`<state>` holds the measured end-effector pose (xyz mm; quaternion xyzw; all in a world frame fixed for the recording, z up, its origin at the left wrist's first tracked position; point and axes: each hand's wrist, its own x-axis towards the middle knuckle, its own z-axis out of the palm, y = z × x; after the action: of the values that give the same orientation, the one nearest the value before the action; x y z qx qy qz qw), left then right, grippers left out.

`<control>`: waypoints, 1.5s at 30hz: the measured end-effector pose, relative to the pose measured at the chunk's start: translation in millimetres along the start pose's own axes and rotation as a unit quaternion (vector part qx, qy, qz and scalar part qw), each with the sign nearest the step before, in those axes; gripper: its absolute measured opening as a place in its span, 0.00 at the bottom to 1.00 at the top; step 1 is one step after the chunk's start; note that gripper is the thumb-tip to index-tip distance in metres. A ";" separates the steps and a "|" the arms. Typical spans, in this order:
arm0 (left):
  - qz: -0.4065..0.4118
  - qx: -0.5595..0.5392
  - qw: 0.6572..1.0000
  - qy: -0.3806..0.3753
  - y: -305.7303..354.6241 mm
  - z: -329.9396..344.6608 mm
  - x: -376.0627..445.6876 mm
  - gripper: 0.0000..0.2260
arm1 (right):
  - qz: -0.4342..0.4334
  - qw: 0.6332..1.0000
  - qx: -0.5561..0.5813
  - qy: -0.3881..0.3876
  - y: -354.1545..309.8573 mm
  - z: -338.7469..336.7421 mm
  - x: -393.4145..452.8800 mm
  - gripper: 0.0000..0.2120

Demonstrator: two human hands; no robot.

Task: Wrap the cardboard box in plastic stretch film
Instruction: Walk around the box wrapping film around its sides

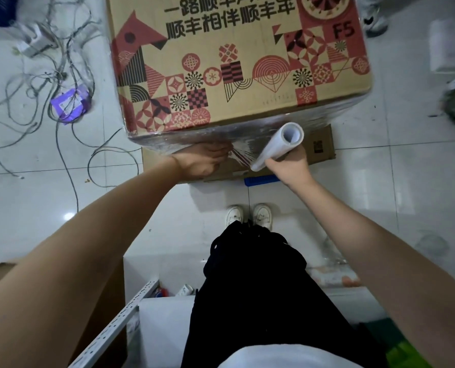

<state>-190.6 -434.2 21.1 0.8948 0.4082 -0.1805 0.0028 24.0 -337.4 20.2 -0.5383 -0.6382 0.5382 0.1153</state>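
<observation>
- I see the large brown cardboard box (237, 62), printed with red and black geometric patterns and bold black characters, filling the upper middle of my view; it stands on a flat piece of brown cardboard (319, 147) laid on the pale tiled floor (35, 197).
- The box's near side wall is already covered in glossy, wrinkled clear plastic stretch film (247, 134), which runs along its lower edge from the left corner to the right corner.
- My right hand (290, 166) grips the white roll of stretch film (276, 146) near its lower end, fingers curled round the tube; the roll tilts up and to the right, its open hollow end pointing toward the box and lying just beside the wrapped wall.
- A short stretched web of film (243, 154) spans from the roll across to my left hand (202, 160), which sits just left of the roll, right against the box's near wall.
- My left hand's fingers are bunched at the end of that web; they seem to pinch the film, though the fingertips are partly hidden and I cannot tell exactly how.
- Both hands are close together below the box's near bottom edge, the roll between them.
- Lower down I see white shoes (249, 215) and black trousers (261, 288).
- At left, tangled grey cables (62, 75) and a purple packet (71, 103) lie on the floor, well apart from the box.
</observation>
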 end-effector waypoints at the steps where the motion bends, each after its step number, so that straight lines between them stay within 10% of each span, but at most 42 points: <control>1: -0.002 -0.007 1.000 0.006 1.8 -0.9 0.6 0.16 | 0.004 1.000 0.013 0.012 0.0 8.0 -1.6 0.20; 12: 0.009 0.088 0.996 -0.026 -3.5 0.3 -4.0 0.15 | -0.018 0.995 0.078 0.066 4.8 7.7 -5.5 0.24; 17: 0.070 0.295 0.952 -0.048 -0.2 17.9 2.4 0.21 | -0.005 0.995 0.093 0.041 4.8 0.0 -0.5 0.19; 33: 0.063 0.198 0.978 -0.010 -14.5 14.0 -4.6 0.15 | -0.133 0.987 -0.084 -0.030 1.8 -44.9 -6.6 0.19; 45: 0.062 0.327 0.942 -0.046 4.4 20.2 7.5 0.09 | -0.030 0.993 -0.111 0.040 -7.0 -51.8 -0.7 0.25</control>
<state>-189.3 -434.8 -0.8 0.8609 0.2697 -0.3444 -0.2599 58.0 -307.7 46.6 -0.5495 -0.7049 0.4382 0.0961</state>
